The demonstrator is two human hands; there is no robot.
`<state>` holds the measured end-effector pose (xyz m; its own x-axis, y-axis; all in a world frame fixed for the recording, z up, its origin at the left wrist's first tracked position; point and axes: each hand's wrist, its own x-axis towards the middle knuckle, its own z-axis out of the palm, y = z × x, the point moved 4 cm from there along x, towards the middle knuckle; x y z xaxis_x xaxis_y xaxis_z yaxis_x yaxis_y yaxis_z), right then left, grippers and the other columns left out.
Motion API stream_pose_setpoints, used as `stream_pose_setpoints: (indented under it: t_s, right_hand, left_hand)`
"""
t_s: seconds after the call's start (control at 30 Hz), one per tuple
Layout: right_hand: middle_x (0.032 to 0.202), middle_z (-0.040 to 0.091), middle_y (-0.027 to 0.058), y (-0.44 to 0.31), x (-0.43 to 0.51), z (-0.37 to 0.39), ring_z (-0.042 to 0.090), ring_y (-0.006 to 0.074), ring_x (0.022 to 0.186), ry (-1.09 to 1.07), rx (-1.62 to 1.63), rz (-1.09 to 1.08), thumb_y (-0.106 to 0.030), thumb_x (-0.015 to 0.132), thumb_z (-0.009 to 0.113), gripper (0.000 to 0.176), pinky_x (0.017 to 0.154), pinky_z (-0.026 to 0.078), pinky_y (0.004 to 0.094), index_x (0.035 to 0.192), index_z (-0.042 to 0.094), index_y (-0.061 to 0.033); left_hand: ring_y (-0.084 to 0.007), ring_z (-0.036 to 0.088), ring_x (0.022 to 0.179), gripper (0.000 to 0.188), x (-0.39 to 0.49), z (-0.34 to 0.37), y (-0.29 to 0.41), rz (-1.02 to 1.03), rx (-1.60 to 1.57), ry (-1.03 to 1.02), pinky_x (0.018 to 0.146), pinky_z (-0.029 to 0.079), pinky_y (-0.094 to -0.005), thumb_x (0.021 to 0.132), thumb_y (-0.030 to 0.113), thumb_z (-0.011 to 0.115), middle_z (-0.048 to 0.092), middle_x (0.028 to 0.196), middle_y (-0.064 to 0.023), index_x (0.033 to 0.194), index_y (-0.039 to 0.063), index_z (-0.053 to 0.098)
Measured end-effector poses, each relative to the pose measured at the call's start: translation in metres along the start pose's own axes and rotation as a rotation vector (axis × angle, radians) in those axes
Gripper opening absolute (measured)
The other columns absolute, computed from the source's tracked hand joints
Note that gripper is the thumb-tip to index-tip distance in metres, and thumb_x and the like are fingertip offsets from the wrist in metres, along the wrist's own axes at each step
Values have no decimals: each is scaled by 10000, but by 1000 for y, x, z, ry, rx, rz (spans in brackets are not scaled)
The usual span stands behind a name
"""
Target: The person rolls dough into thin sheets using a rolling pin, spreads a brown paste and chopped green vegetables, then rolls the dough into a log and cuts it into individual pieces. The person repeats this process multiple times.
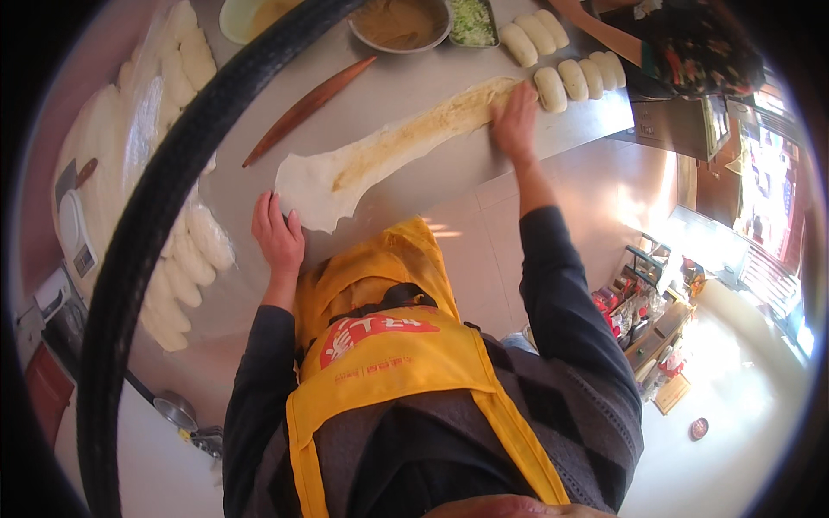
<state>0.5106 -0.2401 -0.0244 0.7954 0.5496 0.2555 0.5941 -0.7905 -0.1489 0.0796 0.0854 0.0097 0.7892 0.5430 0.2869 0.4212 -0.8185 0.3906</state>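
Observation:
A long, thin sheet of dough (388, 152) lies slantwise on the metal worktop, with a brown paste smeared along its middle. My left hand (278, 230) is at the sheet's wide left end, fingertips at its edge. At the narrow right end, my right hand (516, 123) rests on the dough with its fingers together; whether it grips the dough is hidden. Just beyond that hand stands a row of rolled dough pieces (550, 89), with more rolls (518, 44) behind. A tapered wooden rolling pin (307, 111) lies behind the sheet.
At the back are a bowl of brown paste (401, 22), a tray of chopped greens (471, 22) and a pale bowl (227, 22). Plastic-covered dough pieces (207, 236), a scraper (67, 181) and a scale (76, 230) lie left. A co-worker's arm (609, 39) reaches in at back right.

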Motion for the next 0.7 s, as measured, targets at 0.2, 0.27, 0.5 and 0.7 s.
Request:
stream_pose_setpoints:
  t_s: [0.2,0.27,0.5,0.7]
  right_hand:
    - [1663,329,348,-55,4,12,269,509,1574,-12,89,-171,-401,974,716,876,1313,202,554,1571,355,127]
    - [1669,336,330,-89,-10,-10,269,496,1580,-199,233,-376,-378,950,736,887,1318,193,551,1585,354,109]
    - [1695,293,326,-106,-45,0,210,465,1613,-230,181,-169,-420,920,771,984,1330,159,541,1620,309,95]
    - [1710,284,296,-335,-107,-16,221,443,1616,-442,422,-501,-474,880,799,1050,1328,194,522,1626,315,83]
  left_hand:
    - [-395,528,1384,437,-1,0,-2,28,25,28,1141,422,-510,1054,266,615,561,1495,-174,1406,9,592]
    - [-394,529,1385,440,-8,-1,-3,9,30,18,1142,421,-509,1052,267,619,559,1499,-172,1409,12,591]
    - [-393,520,1395,457,-5,-3,-1,2,16,7,1161,408,-503,1045,257,626,551,1512,-175,1424,7,578]
    - [-416,520,1379,444,-2,-3,0,-16,-58,45,1169,404,-502,1049,221,614,558,1499,-196,1419,-19,571]
